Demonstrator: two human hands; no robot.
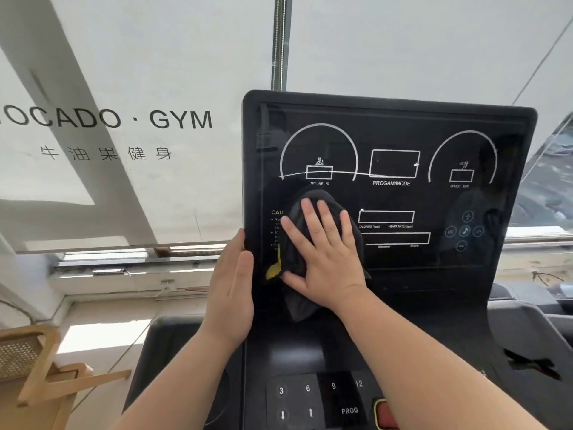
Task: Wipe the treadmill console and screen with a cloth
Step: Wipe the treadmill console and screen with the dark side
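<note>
The dark cloth [294,259] lies bunched against the lower left of the black screen [393,197], partly covering yellow caution text. The screen stands upright and unlit, printed with white dials; a pale streak across them may be a reflection. Nearer, the console [310,361] carries number buttons.

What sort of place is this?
Probably a gym: the window blind is printed with "GYM", and the treadmill console shows incline and speed dials above a numbered keypad.
</note>
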